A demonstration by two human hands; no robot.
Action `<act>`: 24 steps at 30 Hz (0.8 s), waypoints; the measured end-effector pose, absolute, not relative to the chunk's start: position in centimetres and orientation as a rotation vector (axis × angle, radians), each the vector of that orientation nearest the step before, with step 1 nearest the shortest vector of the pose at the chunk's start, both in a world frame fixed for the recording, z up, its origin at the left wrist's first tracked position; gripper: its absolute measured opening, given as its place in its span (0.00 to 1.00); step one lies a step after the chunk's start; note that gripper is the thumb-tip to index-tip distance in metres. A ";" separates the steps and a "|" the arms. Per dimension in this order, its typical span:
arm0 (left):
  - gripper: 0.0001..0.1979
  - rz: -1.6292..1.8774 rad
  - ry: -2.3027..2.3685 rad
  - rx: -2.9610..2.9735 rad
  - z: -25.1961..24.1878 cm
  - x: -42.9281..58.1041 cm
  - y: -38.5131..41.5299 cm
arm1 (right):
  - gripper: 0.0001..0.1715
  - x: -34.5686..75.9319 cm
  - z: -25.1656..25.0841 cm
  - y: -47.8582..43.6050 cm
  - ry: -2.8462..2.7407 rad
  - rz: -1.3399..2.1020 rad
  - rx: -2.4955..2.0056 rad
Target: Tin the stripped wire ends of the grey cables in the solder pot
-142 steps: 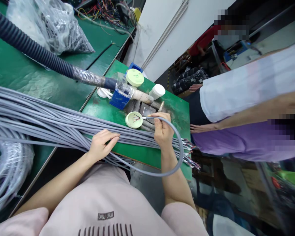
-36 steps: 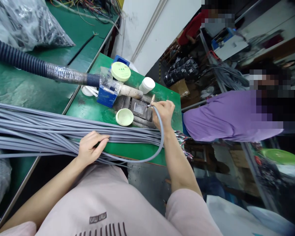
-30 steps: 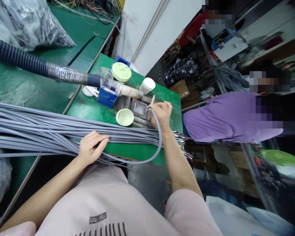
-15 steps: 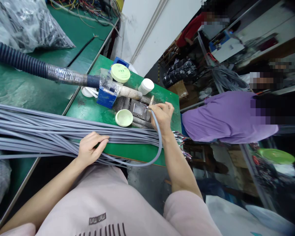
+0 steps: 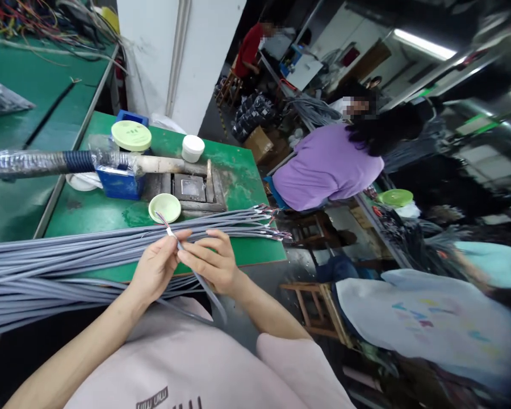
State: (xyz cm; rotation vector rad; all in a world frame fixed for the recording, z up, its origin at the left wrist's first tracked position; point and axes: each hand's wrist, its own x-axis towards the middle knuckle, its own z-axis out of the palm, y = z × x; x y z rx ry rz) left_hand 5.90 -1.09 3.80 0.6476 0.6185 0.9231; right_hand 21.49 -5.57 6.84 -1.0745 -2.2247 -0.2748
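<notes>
Both my hands pinch one grey cable [image 5: 204, 287] just in front of the bundle of grey cables [image 5: 89, 250] on the green bench. My left hand [image 5: 155, 267] grips it close behind its end, where a white band and thin coloured wires stick out. My right hand [image 5: 215, 261] holds the cable right beside, fingers curled round it. The wire tips overlap a small pale green cup [image 5: 165, 208] in my view; whether they touch it I cannot tell. Behind the cup sits a solder pot [image 5: 189, 187] with a shiny square surface and a short upright handle.
A ribbed hose [image 5: 38, 163] leads to a pale pipe beside the pot, resting by a blue box [image 5: 121, 182]. A green-lidded tub [image 5: 131, 136] and a white jar [image 5: 193, 149] stand behind. A person in purple [image 5: 323, 165] sits at right beyond the bench [image 5: 238, 170].
My right hand has brought the cable end back from the solder pot toward my left hand, which now grips the cable too. My view has swung to the right.
</notes>
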 end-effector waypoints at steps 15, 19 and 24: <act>0.10 0.862 0.659 1.092 3.5 6.7 -2.5 | 0.32 21.5 4.7 -9.8 -1.500 1.030 -1.474; 0.12 0.934 0.683 0.791 3.5 6.3 -1.8 | 0.32 21.4 4.6 -9.7 -1.476 1.034 -1.471; 0.10 1.029 0.714 0.691 3.9 6.4 -1.4 | 0.31 21.0 4.4 -9.6 -1.500 1.025 -1.463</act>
